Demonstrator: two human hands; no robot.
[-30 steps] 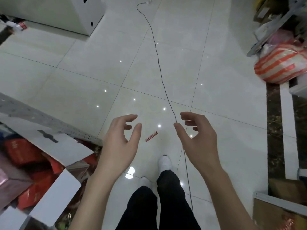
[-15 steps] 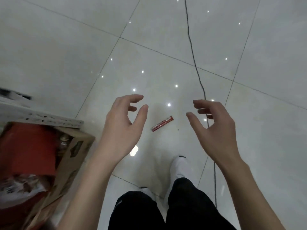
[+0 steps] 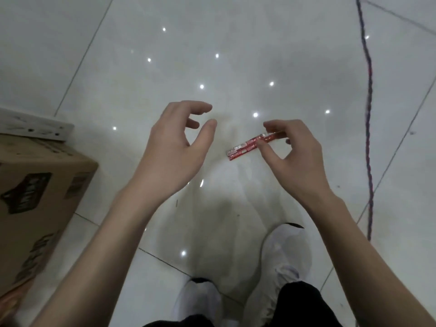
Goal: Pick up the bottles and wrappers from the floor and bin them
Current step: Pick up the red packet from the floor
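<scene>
A thin red and white wrapper [image 3: 245, 147] lies on the glossy white floor tiles, in front of my feet. My right hand [image 3: 295, 156] is down at it, thumb and fingertips pinching its right end. My left hand [image 3: 174, 147] hovers to the left of the wrapper, fingers loosely curved and holding nothing. No bottle is in view.
A brown cardboard box [image 3: 35, 185] stands at the left edge with a white panel [image 3: 35, 125] behind it. A dark cable [image 3: 368, 102] runs along the floor on the right. My white shoes [image 3: 280, 260] stand just below the wrapper.
The view has dropped much closer to the floor. My right hand moved left and down onto the wrapper and closed its fingertips on it. My left hand stayed open.
</scene>
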